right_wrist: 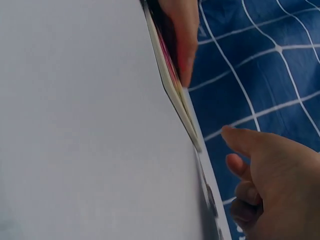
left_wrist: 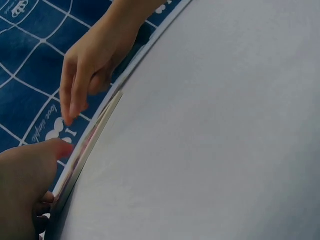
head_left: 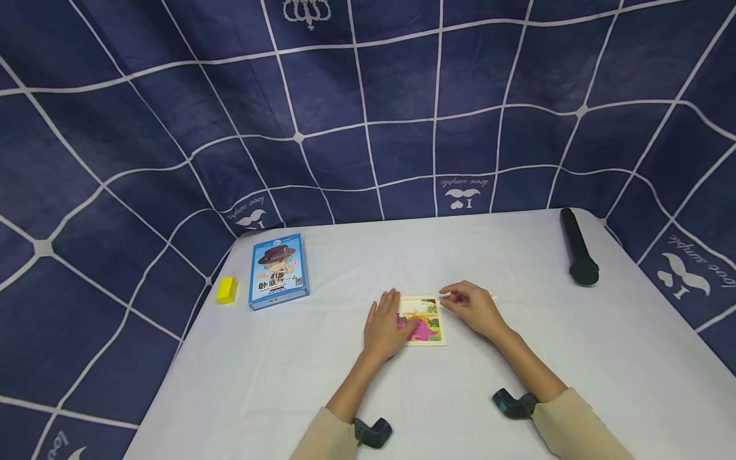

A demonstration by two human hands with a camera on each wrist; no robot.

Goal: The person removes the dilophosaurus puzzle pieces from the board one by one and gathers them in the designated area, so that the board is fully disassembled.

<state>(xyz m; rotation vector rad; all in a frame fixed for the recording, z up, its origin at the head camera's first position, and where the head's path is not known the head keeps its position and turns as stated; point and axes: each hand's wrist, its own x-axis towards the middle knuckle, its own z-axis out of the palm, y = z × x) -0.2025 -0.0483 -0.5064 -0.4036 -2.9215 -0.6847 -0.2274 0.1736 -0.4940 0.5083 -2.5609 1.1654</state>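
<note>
A small jigsaw puzzle board with a pink dinosaur and a light wooden frame lies on the white table. My left hand rests on its left side, fingers straight and together, thumb spread over the picture. Just off the upper right corner hovers my right hand, its fingers loosely curled and nothing visible between them. Partly hidden by that hand, a small pale piece and a pinkish patch show. In the right wrist view, thin flat pieces lie beyond the board.
A blue box with a cartoon figure stands at the left, beside a yellow block near the table's left edge. A black microphone lies at the far right. Blue gridded cloth hangs behind the table.
</note>
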